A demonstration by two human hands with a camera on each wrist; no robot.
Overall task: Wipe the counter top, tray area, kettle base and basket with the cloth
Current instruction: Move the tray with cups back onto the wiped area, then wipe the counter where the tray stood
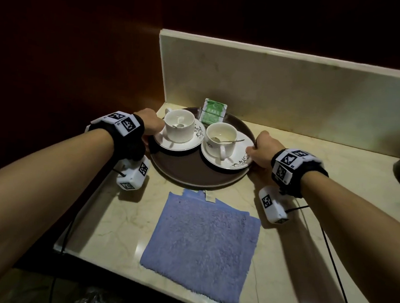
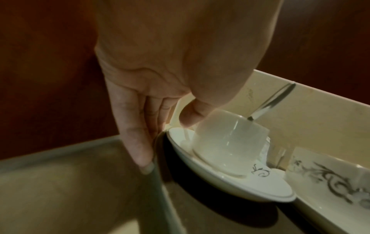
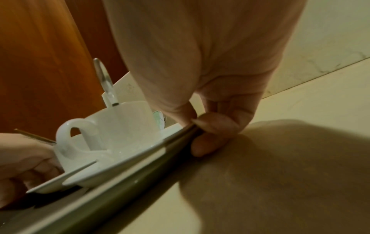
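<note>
A pale marble counter top (image 1: 122, 219) with a low marble back wall (image 1: 283, 86) sat in a dim corner against dark wooden panelling. At the back left corner of the counter lay a round brown tray (image 1: 183, 171). Both hands took hold of it at opposite sides. The left hand (image 1: 148, 123) had its fingers (image 2: 138, 142) laid straight down the outside of the tray's left rim, with the thumb bent over above the saucer edge. The right hand (image 1: 263, 149) pinched the right rim: the thumb lay on top of the rim and the curled fingers (image 3: 208, 145) were tucked under it, against the counter.

On the tray stood two white cups on saucers with dark leaf patterns. The left cup (image 1: 179, 128) held a spoon lying inside it; the right cup (image 1: 220, 138) had a spoon (image 1: 228, 141) resting across its rim with the handle pointing right. Behind the cups, at the tray's back edge, leaned green packets (image 1: 213, 111) in a clear holder.

A blue cloth (image 1: 201, 249) lay spread flat on the counter between the tray and the front edge, touched by neither hand. Something dark stood at the counter's right edge, cut off by the frame.
</note>
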